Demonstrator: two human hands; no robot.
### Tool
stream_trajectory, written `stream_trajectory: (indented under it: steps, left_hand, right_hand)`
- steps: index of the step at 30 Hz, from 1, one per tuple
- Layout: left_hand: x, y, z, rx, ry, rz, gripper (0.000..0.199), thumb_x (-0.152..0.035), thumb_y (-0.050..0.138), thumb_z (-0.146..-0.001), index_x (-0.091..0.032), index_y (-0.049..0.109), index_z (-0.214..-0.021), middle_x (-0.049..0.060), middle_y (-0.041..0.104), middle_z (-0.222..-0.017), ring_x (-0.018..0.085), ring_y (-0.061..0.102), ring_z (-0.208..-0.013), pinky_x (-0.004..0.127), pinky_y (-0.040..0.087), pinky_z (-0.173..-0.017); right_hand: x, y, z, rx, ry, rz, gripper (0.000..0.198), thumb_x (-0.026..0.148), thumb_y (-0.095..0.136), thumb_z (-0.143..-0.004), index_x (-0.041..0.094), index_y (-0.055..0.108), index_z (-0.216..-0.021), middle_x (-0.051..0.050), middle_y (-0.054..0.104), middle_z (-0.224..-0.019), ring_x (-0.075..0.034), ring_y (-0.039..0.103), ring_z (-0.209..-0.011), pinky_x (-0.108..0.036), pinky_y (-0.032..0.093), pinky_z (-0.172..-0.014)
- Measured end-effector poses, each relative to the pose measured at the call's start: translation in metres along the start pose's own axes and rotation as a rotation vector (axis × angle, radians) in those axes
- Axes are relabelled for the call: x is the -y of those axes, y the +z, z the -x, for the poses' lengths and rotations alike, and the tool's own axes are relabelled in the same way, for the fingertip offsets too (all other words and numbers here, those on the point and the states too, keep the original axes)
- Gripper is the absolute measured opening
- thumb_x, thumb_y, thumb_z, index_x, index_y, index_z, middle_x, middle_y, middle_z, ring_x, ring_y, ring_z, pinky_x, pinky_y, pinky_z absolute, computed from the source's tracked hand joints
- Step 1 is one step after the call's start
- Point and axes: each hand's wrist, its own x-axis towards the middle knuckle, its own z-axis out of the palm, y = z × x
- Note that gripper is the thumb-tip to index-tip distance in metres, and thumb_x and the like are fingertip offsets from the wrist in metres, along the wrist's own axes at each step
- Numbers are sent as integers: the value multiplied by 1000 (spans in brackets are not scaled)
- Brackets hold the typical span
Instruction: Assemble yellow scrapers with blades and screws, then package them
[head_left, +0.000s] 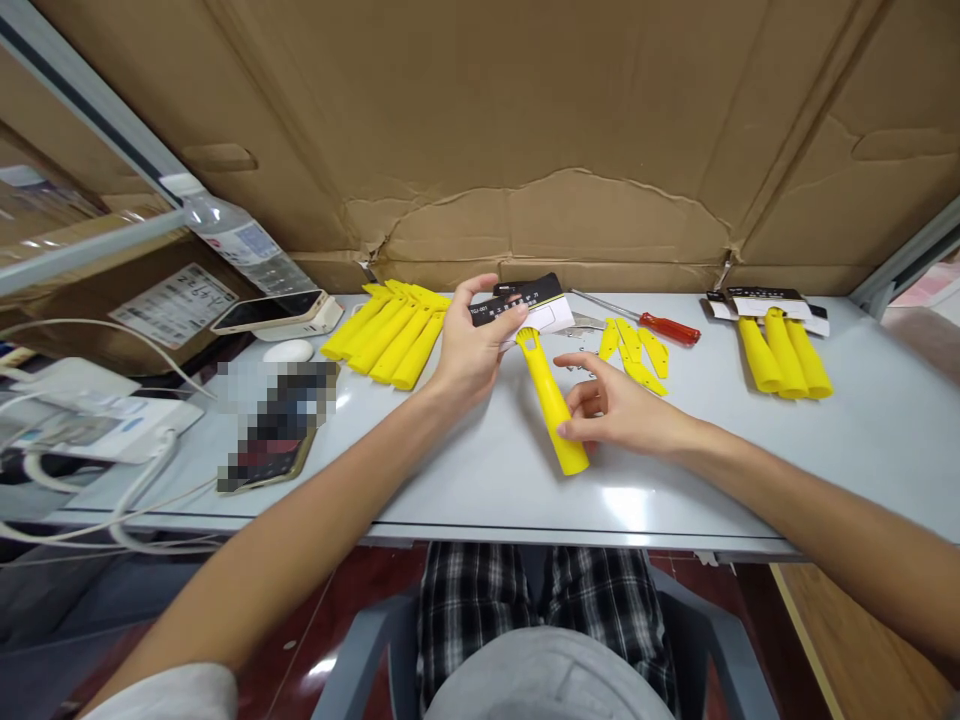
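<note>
My left hand (474,345) pinches a black-and-white printed card (525,301) and the flat top end of a yellow plastic handle (551,405). The handle slants down toward me on the grey table (480,470). My right hand (619,408) rests beside the handle's lower half, fingertips touching it, index finger stretched toward the handle's top. Small yellow flat pieces (636,352) lie just behind my right hand.
A pile of several yellow handles (388,335) lies at the back left. Three finished handles with cards (780,345) sit at the right. A red screwdriver (660,324), phones (277,312), a mouse (289,351), a water bottle (240,243) and cables (112,480) are around. A cardboard wall (525,150) stands behind.
</note>
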Motion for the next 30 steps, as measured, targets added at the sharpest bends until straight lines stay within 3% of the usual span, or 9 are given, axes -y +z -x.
stream_trajectory:
  steps: [4,8,11,14,18,25,30]
  left_hand:
    - [4,5,8,-25,28,-128,55,-31,88,-71,-24,61,-119,5,73,-110,22,71,-104,38,58,-94]
    - [9,8,15,14,68,-304,38,-31,84,-77,-20,64,-108,7,72,-116,22,67,-110,38,53,-102]
    - [9,6,13,96,92,-406,33,-33,84,-78,-19,66,-102,6,72,-110,21,67,-105,38,52,-101]
    - [4,-1,3,259,89,-528,29,-34,85,-77,-18,69,-96,5,74,-104,20,67,-99,37,52,-97]
    - [-4,-12,-10,431,27,-714,26,-32,85,-77,-18,70,-93,4,73,-89,19,67,-84,33,53,-79]
    - [2,-15,-7,548,197,-965,7,-26,73,-90,-20,73,-93,2,77,-88,18,67,-83,32,49,-77]
    - [8,-14,-3,587,292,-1085,10,-21,64,-95,-19,74,-96,3,79,-92,20,68,-85,33,47,-78]
  right_hand:
    - [2,7,3,-19,38,30,115,51,80,-79,36,8,-167,-4,65,-110,-4,62,-70,-21,56,-61]
    - [3,9,3,-161,-3,77,118,53,81,-78,37,6,-167,-6,64,-122,-2,60,-67,-20,54,-62]
    - [3,6,3,-163,-32,169,101,49,74,-83,36,17,-166,-4,65,-114,0,60,-70,-19,54,-70]
    - [4,4,3,-139,-18,278,86,40,69,-83,32,34,-162,-3,66,-110,0,60,-77,-15,49,-74]
    - [4,6,6,-133,18,432,82,38,64,-82,30,44,-161,-3,67,-111,1,55,-81,-13,40,-74]
    - [0,12,9,-101,18,615,69,41,53,-87,27,54,-155,-2,67,-99,0,48,-79,-15,30,-72]
    - [1,18,12,-115,11,738,61,47,48,-93,23,61,-148,-4,67,-98,1,43,-74,-17,22,-72]
